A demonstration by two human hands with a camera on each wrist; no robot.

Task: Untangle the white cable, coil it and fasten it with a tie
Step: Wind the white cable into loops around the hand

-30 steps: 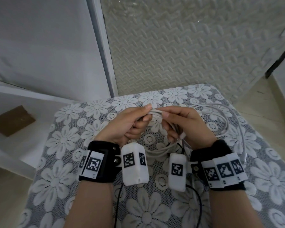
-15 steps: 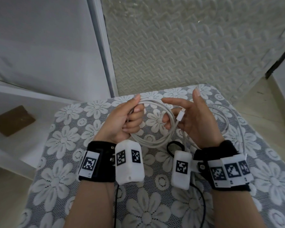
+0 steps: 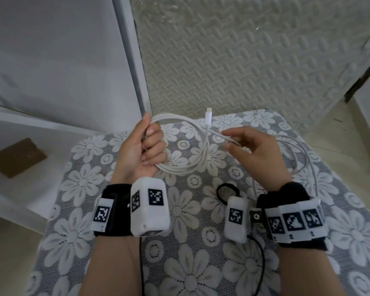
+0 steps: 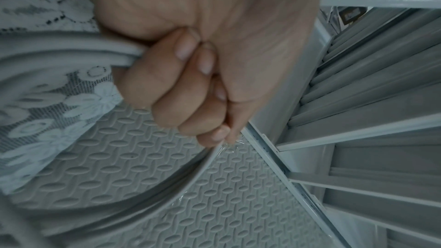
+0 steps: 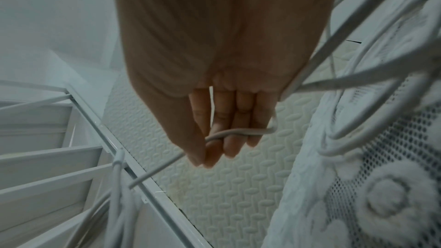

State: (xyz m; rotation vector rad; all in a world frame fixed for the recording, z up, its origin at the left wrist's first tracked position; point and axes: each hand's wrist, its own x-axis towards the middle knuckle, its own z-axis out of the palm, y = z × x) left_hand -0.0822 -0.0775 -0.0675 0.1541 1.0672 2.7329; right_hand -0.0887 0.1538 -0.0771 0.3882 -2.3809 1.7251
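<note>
Several loops of the white cable (image 3: 181, 167) ran through my left hand (image 3: 142, 150), whose fingers (image 4: 167, 86) were curled tight round the bunch, thumb up along it. The coil hung out to the right of that fist, raised above the flowered lace cloth (image 3: 77, 182), and one plug end (image 3: 208, 116) stood up from the far side of the coil, beyond my knuckles.

My right hand (image 3: 257, 153) was just to the right of the coil, palm turned inward. In the right wrist view a single strand lay across its fingertips (image 5: 230, 144) and passed between thumb and forefinger; the fingers were nearly straight, and I could not tell whether thumb and forefinger truly pinched the strand or merely carried it. More loose cable trailed in wide arcs on the cloth to the right of that hand and back toward my wrist.

No container was in sight. A black tie ring (image 3: 228, 192) lay flat on the cloth nearer me than both grips, between my wrists and apart from the cable. A brown block (image 3: 17, 157) sat on a white ledge well to the left of my left hand. An embossed panel (image 3: 244, 60) rose beyond the cloth.
</note>
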